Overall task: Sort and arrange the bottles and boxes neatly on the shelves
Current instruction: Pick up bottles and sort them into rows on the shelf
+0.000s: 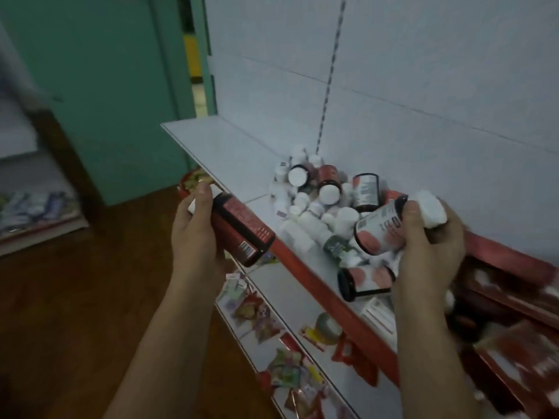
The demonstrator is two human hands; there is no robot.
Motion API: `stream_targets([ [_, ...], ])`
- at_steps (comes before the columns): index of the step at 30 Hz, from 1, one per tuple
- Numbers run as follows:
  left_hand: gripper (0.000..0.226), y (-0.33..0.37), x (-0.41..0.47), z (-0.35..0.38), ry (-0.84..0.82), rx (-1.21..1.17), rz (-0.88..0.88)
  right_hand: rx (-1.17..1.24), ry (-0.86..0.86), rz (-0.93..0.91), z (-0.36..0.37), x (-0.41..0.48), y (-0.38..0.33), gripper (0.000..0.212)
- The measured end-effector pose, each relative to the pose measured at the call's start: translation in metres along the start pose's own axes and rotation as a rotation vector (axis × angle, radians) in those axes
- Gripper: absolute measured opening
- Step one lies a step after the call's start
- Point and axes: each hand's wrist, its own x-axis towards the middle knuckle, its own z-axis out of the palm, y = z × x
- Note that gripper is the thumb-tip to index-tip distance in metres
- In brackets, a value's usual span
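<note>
Bottles (317, 198) lie jumbled on the white shelf (217, 146). The left hand (196, 228) grips a dark red-labelled bottle (242, 228) at the shelf's edge; the right hand (429, 246) clasps a white-capped bottle (382, 229) above the pile.

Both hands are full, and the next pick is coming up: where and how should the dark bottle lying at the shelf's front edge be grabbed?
Grip the dark bottle around its labelled mid-body, coming from above. It lies on its side by the shelf lip, base facing left, while the right hand covers its far end.

Shop: retail shelves (230, 152), snack packets (257, 316) below.
</note>
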Motion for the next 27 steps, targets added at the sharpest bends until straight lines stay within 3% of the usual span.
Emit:
stream_targets([
  [5, 0.035, 0.020, 0.063, -0.070, 0.184, -0.021, 0.038, 0.011, -0.197, 0.065, 0.104, -0.020, 0.047, 0.049],
  [9, 0.051, 0.035, 0.114, -0.113, 0.268, -0.011, 0.052, 0.035, -0.425, 0.121, 0.192, -0.037, 0.090, 0.041],
  [15, 0.039, 0.068, 0.220, -0.146, 0.396, -0.022, 0.118, 0.014, -0.679, 0.152, 0.332, -0.041, 0.148, 0.029],
  [18, 0.043, 0.092, 0.271, -0.150, 0.429, -0.009, 0.143, -0.011, -0.739, 0.156, 0.396, -0.028, 0.166, 0.030],
  [21, 0.034, 0.101, 0.315, -0.151, 0.472, -0.013, 0.167, -0.041, -0.800, 0.163, 0.440, -0.014, 0.182, 0.032],
  [27, 0.036, 0.071, 0.430, -0.088, 0.313, 0.090, 0.045, -0.081, -0.663, 0.160, 0.465, 0.032, 0.217, 0.035],
])
